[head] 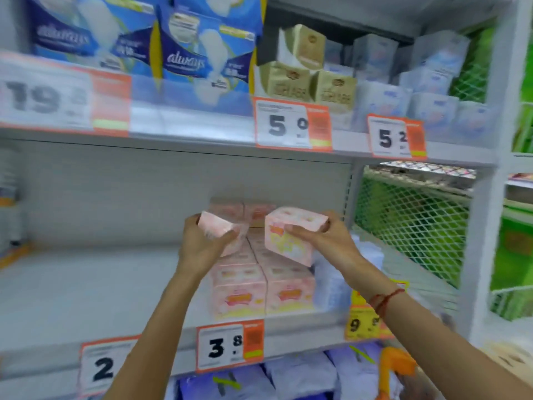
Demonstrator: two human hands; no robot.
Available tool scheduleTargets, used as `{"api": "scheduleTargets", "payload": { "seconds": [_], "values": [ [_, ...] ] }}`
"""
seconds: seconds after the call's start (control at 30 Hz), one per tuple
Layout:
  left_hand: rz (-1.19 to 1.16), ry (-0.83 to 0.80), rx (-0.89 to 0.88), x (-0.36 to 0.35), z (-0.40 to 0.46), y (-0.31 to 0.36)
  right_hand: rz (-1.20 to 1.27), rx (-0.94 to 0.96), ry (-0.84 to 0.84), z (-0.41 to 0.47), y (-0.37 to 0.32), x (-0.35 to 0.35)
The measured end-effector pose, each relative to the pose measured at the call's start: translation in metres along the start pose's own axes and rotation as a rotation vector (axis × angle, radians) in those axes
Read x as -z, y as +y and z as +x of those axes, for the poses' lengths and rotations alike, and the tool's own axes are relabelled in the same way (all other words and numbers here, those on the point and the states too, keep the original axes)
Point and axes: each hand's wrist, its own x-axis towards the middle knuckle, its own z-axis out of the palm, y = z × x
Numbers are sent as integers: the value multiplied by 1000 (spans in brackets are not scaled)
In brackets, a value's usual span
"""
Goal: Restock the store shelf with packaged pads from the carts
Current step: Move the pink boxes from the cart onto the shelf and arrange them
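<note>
- One pink pack (290, 239) is clamped in the right hand (323, 241), thumb on the near face and fingers wrapped over the far top corner.
- A second pack (216, 228) is gripped in the left hand (199, 243), tilted, with fingers closed round its lower end; motion blur hides the exact finger placement.
- Both packs are held raised above the stack (261, 287) of like packs, which sits on the middle shelf (86, 287) over the "3.8" tag (229, 346).
- The packs are judged light, since each is carried by one hand.
- The wrapper looks like smooth film over a soft, squashable block, so a slippery surface can be expected.
- Hold is best taken across opposite flat faces, near the middle, with mild pressure only.
- The bare shelf to the left of the stack is available for further rows.
</note>
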Motion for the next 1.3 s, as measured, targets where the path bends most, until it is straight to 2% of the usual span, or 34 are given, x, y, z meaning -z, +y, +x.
{"api": "scheduleTargets", "payload": {
  "seconds": [0.13,0.2,0.4,0.5,0.6,0.77,0.83,0.9,0.97,1.03,1.1,1.2,1.27,1.3],
  "values": [
    [62,-4,17,5,1,-14,-365,34,-46,27,31,-31],
    [97,-42,55,11,3,-13,-461,46,-96,33,37,-33],
    [207,-266,150,30,13,-5,-649,-18,-530,43,18,-7],
    [265,-358,161,36,14,-1,-776,-27,-633,48,13,5],
    [320,-450,162,38,13,9,-904,1,-608,51,11,8],
    [424,-568,231,40,8,29,-929,-19,-573,51,2,0],
    [468,-463,119,47,13,29,-994,66,-544,52,-3,1],
    [612,-323,-78,52,18,25,-1075,173,-540,51,-7,3],
    [737,-347,-248,50,19,15,-1109,221,-614,49,-6,5],
    [736,-467,-298,41,17,0,-1131,274,-623,46,-2,5],
    [705,-509,-249,36,17,-10,-1079,334,-541,46,7,5],
    [829,-383,-230,39,19,-8,-960,350,-421,48,15,4],
    [887,-327,-226,44,18,1,-851,309,-370,50,14,4],
    [824,-329,-200,44,14,5,-750,244,-366,49,11,2]
  ]
}}
